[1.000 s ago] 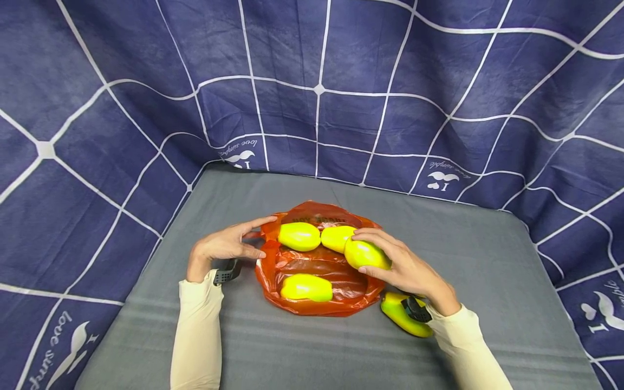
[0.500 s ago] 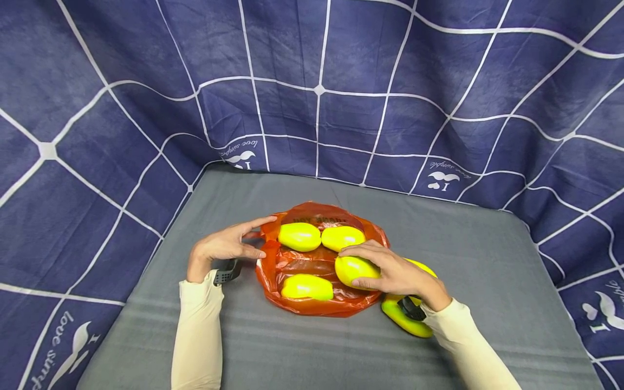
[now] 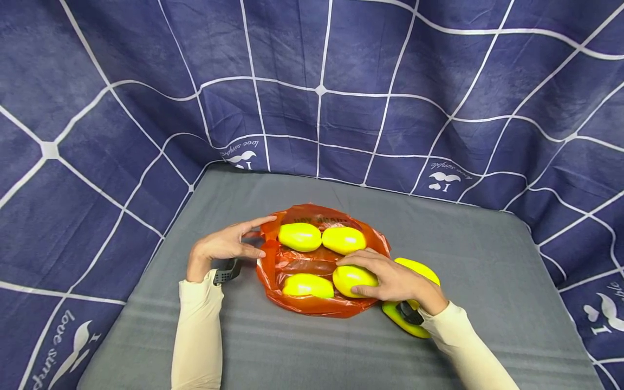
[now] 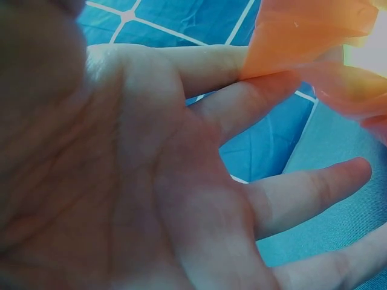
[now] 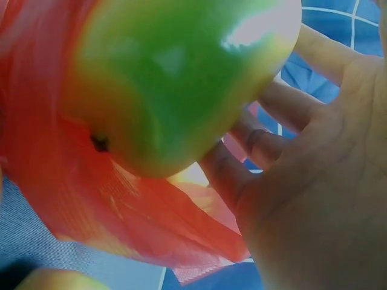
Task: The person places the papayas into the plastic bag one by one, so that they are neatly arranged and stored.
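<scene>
An orange-red plastic bag (image 3: pixel 273 298) lies spread with its mouth wide, with yellow mangoes inside. Two, a left one (image 3: pixel 299 237) and a right one (image 3: pixel 343 240), sit side by side at the back. Another mango (image 3: pixel 307 286) lies at the front left. My right hand (image 3: pixel 390 276) grips a mango (image 3: pixel 353 280) at the bag's front right; the right wrist view shows its green underside and dark stem end. My left hand (image 3: pixel 226 241) is at the bag's left edge, fingers spread and nearly straight, fingertips touching the plastic (image 4: pixel 308 36).
Outside the bag to the right, a yellow mango (image 3: pixel 419 268) and a greener one (image 3: pixel 405 325) lie partly hidden by my right wrist. A grey cloth (image 3: pixel 292 357) covers the table. Blue curtains (image 3: pixel 351 54) with white lines stand behind and at both sides.
My right hand has brought its mango from over the back right mango toward the front of the bag, beside the front left one. The left hand has stayed put.
</scene>
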Demonstrator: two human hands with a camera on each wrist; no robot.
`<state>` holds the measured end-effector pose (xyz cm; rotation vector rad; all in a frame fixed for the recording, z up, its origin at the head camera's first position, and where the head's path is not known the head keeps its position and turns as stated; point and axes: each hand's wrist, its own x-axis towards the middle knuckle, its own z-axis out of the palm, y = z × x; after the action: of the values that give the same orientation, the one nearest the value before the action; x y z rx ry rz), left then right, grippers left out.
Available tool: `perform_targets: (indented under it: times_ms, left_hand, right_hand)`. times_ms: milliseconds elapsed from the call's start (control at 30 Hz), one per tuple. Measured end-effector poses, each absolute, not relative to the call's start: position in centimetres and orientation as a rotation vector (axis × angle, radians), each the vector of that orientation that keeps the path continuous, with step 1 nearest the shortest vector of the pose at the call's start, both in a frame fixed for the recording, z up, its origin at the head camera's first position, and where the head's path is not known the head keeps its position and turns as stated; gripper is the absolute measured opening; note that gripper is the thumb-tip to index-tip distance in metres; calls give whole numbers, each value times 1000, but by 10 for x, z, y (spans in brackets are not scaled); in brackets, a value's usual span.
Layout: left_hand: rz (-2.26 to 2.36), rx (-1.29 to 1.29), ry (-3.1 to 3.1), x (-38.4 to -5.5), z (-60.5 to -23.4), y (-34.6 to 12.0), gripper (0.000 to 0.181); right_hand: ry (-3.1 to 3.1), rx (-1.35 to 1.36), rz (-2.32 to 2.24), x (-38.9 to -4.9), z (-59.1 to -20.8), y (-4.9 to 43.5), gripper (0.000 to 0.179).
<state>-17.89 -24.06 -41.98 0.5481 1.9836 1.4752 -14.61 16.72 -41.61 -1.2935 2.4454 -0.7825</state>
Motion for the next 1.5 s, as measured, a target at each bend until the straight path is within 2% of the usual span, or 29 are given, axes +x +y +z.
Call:
perform_targets:
  times_ms: [1500]
  left_hand:
    - [1459, 557, 2026, -178, -419, -242, 90]
  right_hand:
    - [2403, -1342, -728, -134, -436, 150, 53]
